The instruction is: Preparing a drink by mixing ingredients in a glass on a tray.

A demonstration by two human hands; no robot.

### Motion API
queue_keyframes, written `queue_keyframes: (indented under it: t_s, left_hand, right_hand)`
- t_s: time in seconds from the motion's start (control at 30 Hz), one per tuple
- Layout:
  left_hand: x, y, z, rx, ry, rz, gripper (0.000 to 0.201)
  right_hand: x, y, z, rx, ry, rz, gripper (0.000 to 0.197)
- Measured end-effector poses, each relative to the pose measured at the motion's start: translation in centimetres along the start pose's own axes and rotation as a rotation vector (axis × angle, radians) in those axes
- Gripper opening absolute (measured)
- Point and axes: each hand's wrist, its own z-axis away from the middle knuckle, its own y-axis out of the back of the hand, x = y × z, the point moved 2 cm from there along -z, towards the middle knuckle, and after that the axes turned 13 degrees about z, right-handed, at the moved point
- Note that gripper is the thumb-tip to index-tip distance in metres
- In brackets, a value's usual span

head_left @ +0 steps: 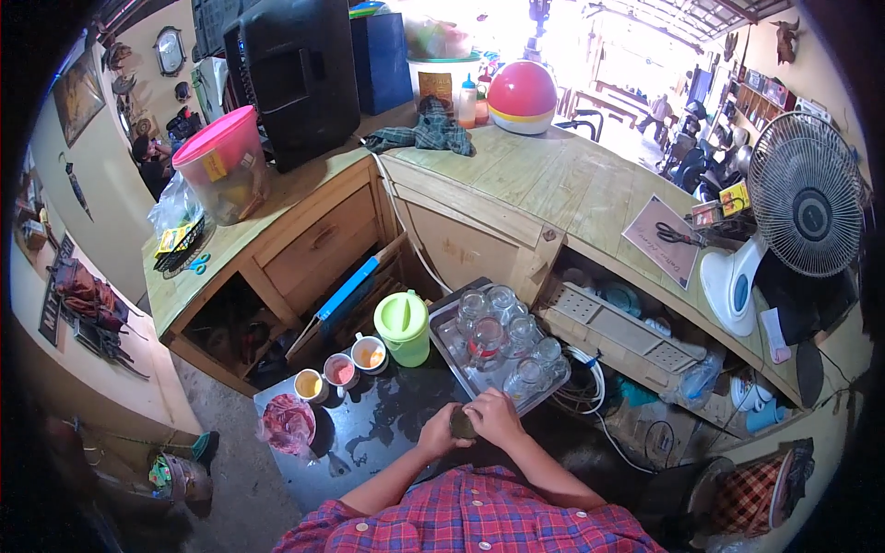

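While the left hand (pixel 442 432) and right hand (pixel 495 417) grasp a small, dark-greenish, rounded object (pixel 463 424) between their fingers, near the grey rectangular tray (pixel 448 344) of clear glass jars (pixel 486 339), handling seems underway; what remains is unclear.

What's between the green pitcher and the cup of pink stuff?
In the head view, a white cup with orange contents stands between the pitcher and the pink-filled cup.

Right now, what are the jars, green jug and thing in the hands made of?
Jars: probably clear, shiny glass; they're see-through and glint. Jug: likely plastic, smooth, bright green and moulded-looking. Held thing: dark, dull and partly hidden, so I can't tell.
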Motion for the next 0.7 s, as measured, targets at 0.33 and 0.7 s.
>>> queue_keyframes:
  t_s: [0.33, 0.7]
  left_hand:
    - [-0.3, -0.1, 0.0, 0.016, 0.002, -0.005, 0.086]
    - [-0.2, -0.2, -0.1, 0.017, 0.020, -0.002, 0.084]
  right_hand:
    - [0.0, -0.2, 0.4, 0.012, 0.000, 0.169, 0.012]
    - [-0.1, -0.2, 0.3, -0.007, 0.001, -0.023, 0.012]
